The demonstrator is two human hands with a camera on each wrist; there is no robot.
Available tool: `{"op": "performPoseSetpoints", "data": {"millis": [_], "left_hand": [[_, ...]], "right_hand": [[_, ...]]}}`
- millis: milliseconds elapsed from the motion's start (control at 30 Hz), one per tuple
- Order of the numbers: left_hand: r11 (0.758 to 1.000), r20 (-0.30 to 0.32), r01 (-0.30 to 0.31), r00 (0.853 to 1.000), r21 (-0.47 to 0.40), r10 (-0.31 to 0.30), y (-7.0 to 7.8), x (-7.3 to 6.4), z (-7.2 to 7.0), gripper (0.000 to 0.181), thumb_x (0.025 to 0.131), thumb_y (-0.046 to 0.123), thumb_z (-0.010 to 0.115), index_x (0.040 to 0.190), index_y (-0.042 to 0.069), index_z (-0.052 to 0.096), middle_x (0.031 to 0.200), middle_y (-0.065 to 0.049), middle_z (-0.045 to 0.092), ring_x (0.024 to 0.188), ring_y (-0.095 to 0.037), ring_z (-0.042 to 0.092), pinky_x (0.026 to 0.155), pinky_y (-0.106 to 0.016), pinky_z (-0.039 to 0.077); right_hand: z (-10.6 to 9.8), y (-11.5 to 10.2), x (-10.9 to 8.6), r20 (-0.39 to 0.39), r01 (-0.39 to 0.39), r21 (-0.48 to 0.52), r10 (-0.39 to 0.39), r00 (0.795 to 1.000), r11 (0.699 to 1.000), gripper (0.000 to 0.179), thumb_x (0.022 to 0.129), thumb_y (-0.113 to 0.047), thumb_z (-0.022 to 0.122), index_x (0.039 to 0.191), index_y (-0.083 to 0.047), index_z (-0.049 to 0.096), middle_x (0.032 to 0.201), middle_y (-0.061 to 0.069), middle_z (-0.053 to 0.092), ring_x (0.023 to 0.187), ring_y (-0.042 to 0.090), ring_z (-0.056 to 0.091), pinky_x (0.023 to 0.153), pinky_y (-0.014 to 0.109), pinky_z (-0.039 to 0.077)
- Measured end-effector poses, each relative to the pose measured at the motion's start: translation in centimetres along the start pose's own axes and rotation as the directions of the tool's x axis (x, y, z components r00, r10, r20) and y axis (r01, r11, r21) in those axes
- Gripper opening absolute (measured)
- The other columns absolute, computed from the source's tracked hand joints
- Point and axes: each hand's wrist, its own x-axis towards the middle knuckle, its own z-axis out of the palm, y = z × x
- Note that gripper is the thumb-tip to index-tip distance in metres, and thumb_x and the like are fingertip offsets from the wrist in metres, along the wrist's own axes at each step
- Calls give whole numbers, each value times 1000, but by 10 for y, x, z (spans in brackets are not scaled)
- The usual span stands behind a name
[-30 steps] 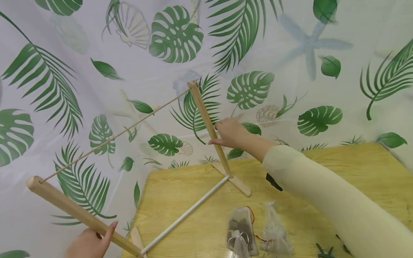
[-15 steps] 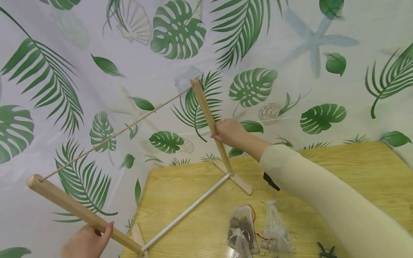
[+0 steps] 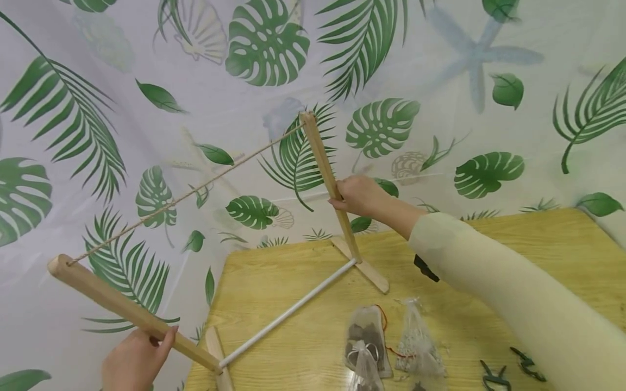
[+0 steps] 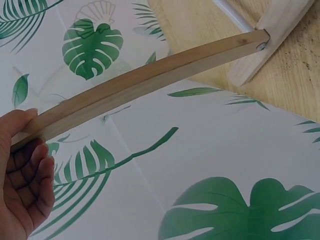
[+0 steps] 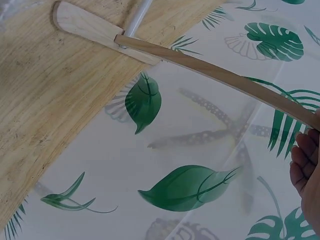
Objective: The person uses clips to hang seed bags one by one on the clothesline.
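Observation:
A wooden stand has two posts, a white crossbar (image 3: 288, 313) low between them, and a thin rope (image 3: 195, 190) strung between their tops. My left hand (image 3: 133, 359) grips the left post (image 3: 110, 298) partway up, thumb along its upper side. Around the middle of the right post (image 3: 321, 155), my right hand (image 3: 361, 195) holds on. In the left wrist view the left post (image 4: 150, 75) joins a rounded flat foot (image 4: 250, 65). The right wrist view shows the right post (image 5: 220, 77) meeting its foot (image 5: 87, 27). Both feet are on the table and the rope looks taut.
On the wood-grain table (image 3: 513, 244) lie a mesh bag of dark pieces (image 3: 359, 339), a sheer bag of pale bits (image 3: 418, 336) and small dark green clips (image 3: 495, 377). A leaf-print sheet (image 3: 430, 60) hangs behind.
The right post and my right hand have shifted to the right. The left post's top and my left hand have moved slightly right too. Both hands keep their hold.

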Motion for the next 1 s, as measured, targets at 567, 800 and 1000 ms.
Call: {"op": "performPoseSetpoints", "data": {"millis": [567,800,1000], "left_hand": [[963,-173,-268,950,-31,259,19,17,16,34,73,26,75,56,7,53,45,1,46,37,-7,32,33,-26,25],[951,-206,-306,934,-43,291,28,23,23,30,68,22,78,56,6,54,47,0,48,37,-5,31,33,-24,25],[936,-212,-344,922,-70,323,42,32,28,30,68,20,80,57,7,55,48,0,50,39,-5,34,35,-22,26]], "right_hand": [[-17,34,-29,-143,64,12,-61,988,998,25,83,-21,72,71,-2,59,57,8,55,46,20,49,41,31,41],[-23,43,-49,-204,105,27,-97,974,994,22,81,-15,74,71,-1,59,54,8,52,43,19,45,39,30,38],[-30,54,-67,-157,38,60,-28,987,997,21,82,-13,73,73,-1,58,59,8,52,48,19,46,43,29,40]]}}
